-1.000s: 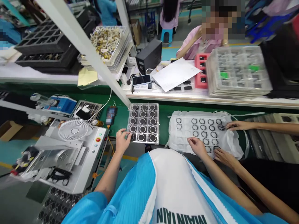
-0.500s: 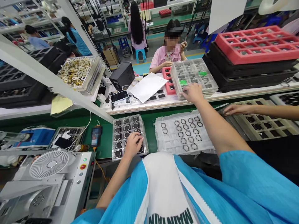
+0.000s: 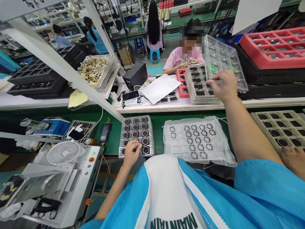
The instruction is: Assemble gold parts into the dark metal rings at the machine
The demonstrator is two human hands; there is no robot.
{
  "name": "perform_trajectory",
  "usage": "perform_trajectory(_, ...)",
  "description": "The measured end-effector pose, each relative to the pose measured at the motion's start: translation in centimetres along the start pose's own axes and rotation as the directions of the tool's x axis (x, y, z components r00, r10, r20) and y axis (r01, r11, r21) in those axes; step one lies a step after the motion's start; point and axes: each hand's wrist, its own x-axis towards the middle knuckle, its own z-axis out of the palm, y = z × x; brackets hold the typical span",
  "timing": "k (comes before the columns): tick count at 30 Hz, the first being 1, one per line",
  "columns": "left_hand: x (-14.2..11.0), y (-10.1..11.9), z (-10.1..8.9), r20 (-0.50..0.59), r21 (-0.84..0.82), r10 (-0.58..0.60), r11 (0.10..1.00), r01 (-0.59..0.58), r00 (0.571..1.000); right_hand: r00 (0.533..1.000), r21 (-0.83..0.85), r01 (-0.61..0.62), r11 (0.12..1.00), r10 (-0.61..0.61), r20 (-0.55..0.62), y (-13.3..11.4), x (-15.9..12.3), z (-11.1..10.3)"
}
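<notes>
My left hand rests low on a transparent blister tray, its fingers bunched over a black ring in the bottom row. Several black rings fill the tray's cells. My right hand grips the edge of a transparent plastic tray, which is tilted up above a stack of similar trays. A white plastic sheet lying between my hands carries several thin dark rings. A bare foot or hand shows at the lower right edge, too cut off to tell which.
A beige tray with dark rings lies at the right of the green bench. Left of my hands stands a white machine with a fan. Across the shelf are papers, a phone, a red tray and a seated person in pink.
My right hand has lifted and tilted the top transparent tray off the stack. The other arm reaching in from the right has gone, and the view has turned slightly.
</notes>
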Motion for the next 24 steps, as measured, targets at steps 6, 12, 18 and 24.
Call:
perform_trajectory(6,3.9,3.8,1.1,0.093,-0.545,-0.250,0.797,0.259,0.964,0.789,0.193,0.533,0.824,-0.567,0.237,-16.6,-9.6,1.7)
perform_trajectory(12,5.2,0.8,-0.2,0.122,-0.643,-0.435,0.650,0.405,0.892,0.543,0.551,0.566,0.613,-0.780,0.311,-30.1,-20.1,5.6)
perform_trajectory(18,2.8,-8.7,-6.1,0.026,-0.170,-0.605,0.781,0.600,0.795,0.634,0.550,0.154,0.821,-0.509,0.582,-25.0,-21.4,8.9)
perform_trajectory(24,2.8,-12.5,-5.5,-0.030,0.218,-0.559,0.805,0.551,0.829,0.488,0.376,0.006,0.926,-0.331,0.808,-24.0,-25.5,14.2)
